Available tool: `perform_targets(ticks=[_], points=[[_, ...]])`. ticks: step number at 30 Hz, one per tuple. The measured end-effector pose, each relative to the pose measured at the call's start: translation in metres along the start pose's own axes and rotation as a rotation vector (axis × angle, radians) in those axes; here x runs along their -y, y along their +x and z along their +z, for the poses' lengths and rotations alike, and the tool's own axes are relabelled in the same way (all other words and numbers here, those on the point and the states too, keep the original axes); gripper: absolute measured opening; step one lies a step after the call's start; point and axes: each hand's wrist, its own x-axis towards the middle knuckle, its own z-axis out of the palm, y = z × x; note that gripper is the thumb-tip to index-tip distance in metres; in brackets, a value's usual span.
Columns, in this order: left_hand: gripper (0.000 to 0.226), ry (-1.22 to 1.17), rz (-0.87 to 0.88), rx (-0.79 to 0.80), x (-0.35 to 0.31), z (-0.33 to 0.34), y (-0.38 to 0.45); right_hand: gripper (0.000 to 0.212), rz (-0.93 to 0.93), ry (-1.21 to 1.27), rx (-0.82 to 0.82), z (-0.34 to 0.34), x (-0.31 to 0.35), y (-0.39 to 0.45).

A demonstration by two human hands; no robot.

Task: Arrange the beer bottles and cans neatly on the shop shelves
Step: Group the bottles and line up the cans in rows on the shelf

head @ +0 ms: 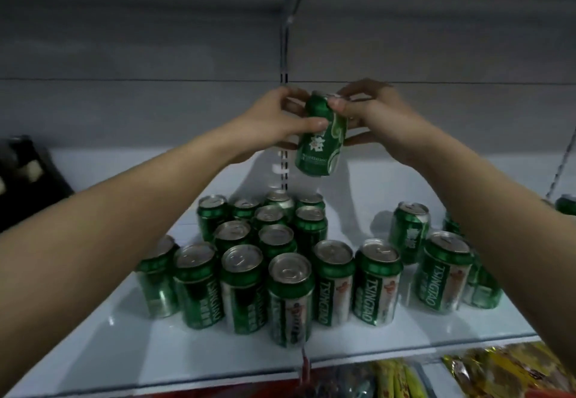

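Note:
A green beer can [321, 145] hangs tilted in the air above the white shelf [124, 344]. My left hand [274, 120] grips its left side with the thumb across the front. My right hand [371, 114] pinches its top rim from the right. Below stand several green Tsingtao cans [290, 298] in a tight cluster at the shelf's middle. A looser group of cans [442, 273] stands to the right, partly behind my right forearm.
A dark crate [28, 176] sits at the shelf's left end. Another green can [565, 204] shows at the far right edge. Bright snack packets [498, 372] fill the shelf below. A slotted upright [284, 160] runs down the grey back wall.

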Motion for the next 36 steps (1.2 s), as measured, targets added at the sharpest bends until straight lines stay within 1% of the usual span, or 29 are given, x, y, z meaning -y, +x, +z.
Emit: perform_targets(ticks=[5, 10, 13, 16, 18, 20, 23, 25, 28, 29, 32, 36], points=[[0.059, 0.112, -0.017, -0.069, 0.004, -0.055, -0.037, 0.033, -0.030, -0.016, 0.113, 0.062, 0.025, 0.004], [0.056, 0.193, -0.071, -0.127, 0.015, -0.111, -0.066, 0.044, -0.038, -0.025, 0.195, 0.125, 0.039, 0.015], [0.051, 0.248, -0.131, -0.144, 0.028, -0.139, -0.080, 0.045, -0.029, -0.046, 0.252, 0.162, 0.039, 0.021], [0.054, 0.276, -0.209, -0.149, 0.047, -0.160, -0.093, 0.045, -0.025, -0.077, 0.339, 0.195, 0.037, 0.023], [0.055, 0.320, -0.253, -0.150, 0.060, -0.171, -0.100, 0.039, -0.025, -0.110, 0.399, 0.215, 0.034, 0.024], [0.057, 0.430, -0.284, -0.133, 0.070, -0.181, -0.106, 0.028, -0.011, -0.134, 0.453, 0.233, 0.032, 0.026], [0.069, 0.671, -0.312, -0.061, 0.084, -0.194, -0.115, 0.031, 0.035, -0.181, 0.510, 0.257, 0.027, 0.029], [0.076, 0.778, -0.339, 0.004, 0.092, -0.198, -0.120, 0.024, 0.059, -0.211, 0.560, 0.271, 0.024, 0.028], [0.065, 0.893, -0.380, 0.104, 0.105, -0.203, -0.129, 0.016, 0.088, -0.250, 0.609, 0.294, 0.017, 0.026], [0.063, 0.919, -0.399, 0.129, 0.110, -0.204, -0.131, 0.019, 0.101, -0.274, 0.624, 0.301, 0.015, 0.025], [0.061, 1.000, -0.428, 0.169, 0.128, -0.206, -0.138, 0.034, 0.143, -0.345, 0.674, 0.322, 0.007, 0.026], [0.055, 1.074, -0.425, 0.168, 0.146, -0.209, -0.145, 0.036, 0.168, -0.384, 0.712, 0.342, -0.004, 0.029]])
